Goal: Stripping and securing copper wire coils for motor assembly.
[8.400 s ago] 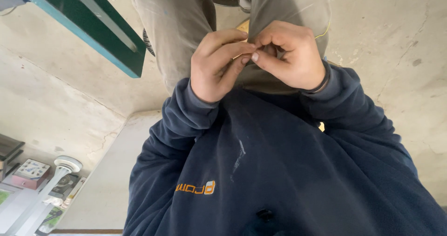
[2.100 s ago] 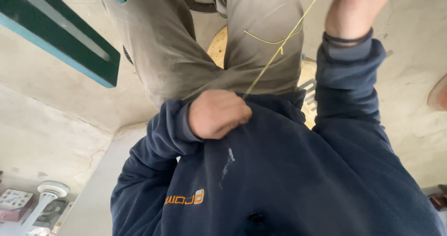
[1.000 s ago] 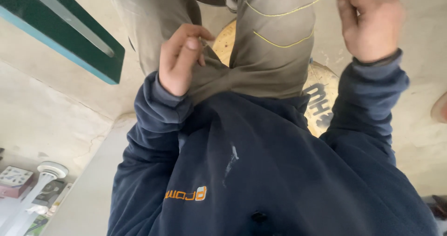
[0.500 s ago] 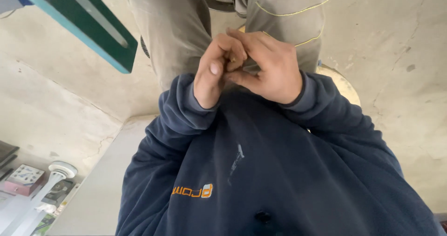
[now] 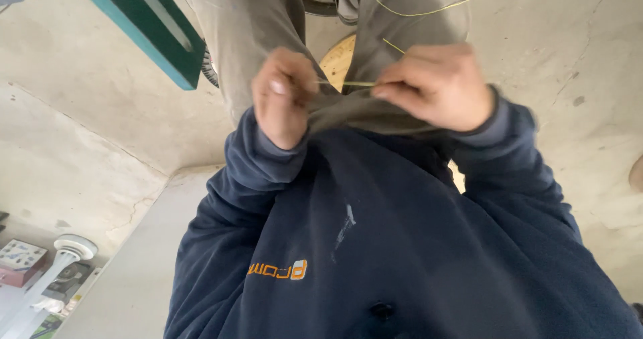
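Your hands have drawn apart since half a second ago, when they were bunched together: now your left hand and right hand sit side by side at belly height, each pinched shut on a thin yellow-green strand stretched taut between them. Knuckles face up, wrists bent inward, navy sleeves pushed forward. More strand lies looped on the khaki trousers just beyond.

Soft, even daylight, faint shadows, slight motion blur throughout.
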